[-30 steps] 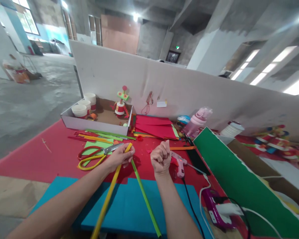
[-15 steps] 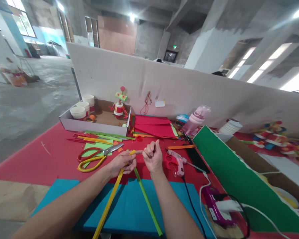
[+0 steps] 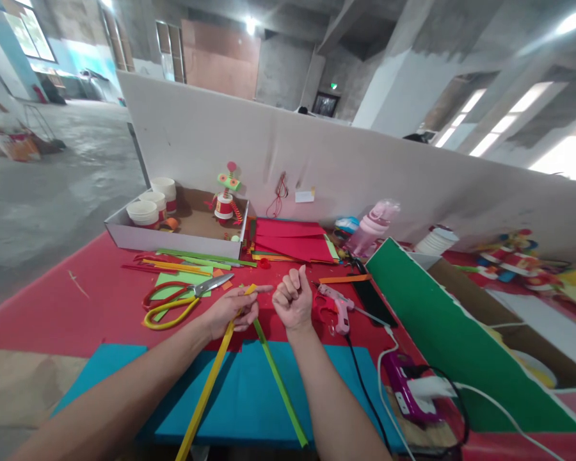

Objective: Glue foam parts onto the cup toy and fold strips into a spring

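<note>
My left hand [image 3: 230, 312] grips a long yellow paper strip [image 3: 205, 397] near its upper end, with the index finger pointing right. A green paper strip [image 3: 280, 384] slants down to the right from beneath the same fingers; whether it is joined to the yellow one is hidden. Close by, my right hand [image 3: 294, 302] is curled into a loose fist, thumb up, and nothing shows in it. A small gap separates it from the left index fingertip. Scissors [image 3: 185, 303] with red and yellow handles lie left of my left hand. A pink glue gun [image 3: 338, 306] lies right of my right hand.
A shallow box [image 3: 173, 241] holds paper cups [image 3: 143, 213] and a cup figure [image 3: 224, 206]. Red paper sheets [image 3: 290, 237], loose strips [image 3: 177, 266] and a pink bottle [image 3: 374, 225] stand or lie behind. A green board [image 3: 454, 339], cables and a purple power strip [image 3: 406, 390] are at right.
My right hand has drawn slightly away from the left index fingertip, which it was touching. The left hand keeps its hold on the strips. The view has shifted a little.
</note>
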The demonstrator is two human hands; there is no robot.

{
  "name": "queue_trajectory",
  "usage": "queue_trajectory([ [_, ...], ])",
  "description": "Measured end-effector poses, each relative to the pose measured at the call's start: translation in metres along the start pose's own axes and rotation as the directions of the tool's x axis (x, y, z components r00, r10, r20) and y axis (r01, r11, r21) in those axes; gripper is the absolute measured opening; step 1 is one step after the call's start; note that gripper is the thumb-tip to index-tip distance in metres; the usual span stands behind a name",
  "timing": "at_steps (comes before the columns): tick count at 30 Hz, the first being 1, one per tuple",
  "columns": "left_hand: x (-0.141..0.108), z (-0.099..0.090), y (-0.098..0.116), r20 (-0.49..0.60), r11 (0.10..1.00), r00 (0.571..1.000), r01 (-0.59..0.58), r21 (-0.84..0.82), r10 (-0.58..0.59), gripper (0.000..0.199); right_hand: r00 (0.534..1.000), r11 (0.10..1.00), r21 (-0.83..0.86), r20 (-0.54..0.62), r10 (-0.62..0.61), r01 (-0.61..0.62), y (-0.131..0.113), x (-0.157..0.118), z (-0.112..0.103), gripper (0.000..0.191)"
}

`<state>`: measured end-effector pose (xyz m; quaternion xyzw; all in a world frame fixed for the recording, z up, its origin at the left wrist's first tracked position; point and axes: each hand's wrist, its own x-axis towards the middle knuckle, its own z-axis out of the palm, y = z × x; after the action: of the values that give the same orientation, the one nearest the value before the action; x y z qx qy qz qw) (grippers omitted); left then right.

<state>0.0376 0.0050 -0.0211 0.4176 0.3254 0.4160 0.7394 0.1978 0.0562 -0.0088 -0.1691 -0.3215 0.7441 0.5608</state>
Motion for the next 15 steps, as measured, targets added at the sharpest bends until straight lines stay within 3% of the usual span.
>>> queue_trajectory([
  [4, 0.002, 0.001, 0.001, -0.092, 0.995, 0.995, -0.025, 0.099, 0.035, 0.052, 0.999, 0.998, 0.060, -0.044, -0.026, 0.029, -0.002, 0.000, -0.001, 0.047],
  [6, 0.003, -0.002, 0.003, -0.218, 0.954, 0.960, -0.110, 0.279, 0.174, 0.049, 0.998, 0.995, 0.090, -0.048, -0.044, 0.048, -0.003, 0.000, 0.001, 0.046],
  [7, 0.003, -0.005, 0.004, -0.278, 0.896, 0.915, -0.158, 0.416, 0.291, 0.048, 0.998, 0.993, 0.102, -0.039, -0.047, 0.051, -0.004, -0.001, 0.002, 0.045],
  [9, 0.003, -0.010, 0.010, -0.302, 0.679, 0.778, -0.206, 0.705, 0.550, 0.046, 0.999, 0.993, 0.111, -0.009, -0.036, 0.037, -0.004, -0.002, 0.004, 0.045],
  [11, 0.000, -0.014, 0.017, -0.195, 0.402, 0.663, -0.173, 0.899, 0.723, 0.049, 1.000, 0.995, 0.097, 0.018, -0.012, 0.011, -0.003, -0.004, 0.005, 0.046],
  [13, -0.004, -0.015, 0.023, -0.067, 0.181, 0.605, -0.130, 0.975, 0.793, 0.050, 1.000, 0.996, 0.085, 0.025, 0.002, -0.004, -0.002, -0.006, 0.005, 0.047],
  [15, -0.007, -0.013, 0.026, 0.016, 0.073, 0.582, -0.129, 0.989, 0.813, 0.043, 1.000, 0.995, 0.102, 0.018, 0.006, -0.007, -0.002, -0.008, 0.004, 0.048],
])
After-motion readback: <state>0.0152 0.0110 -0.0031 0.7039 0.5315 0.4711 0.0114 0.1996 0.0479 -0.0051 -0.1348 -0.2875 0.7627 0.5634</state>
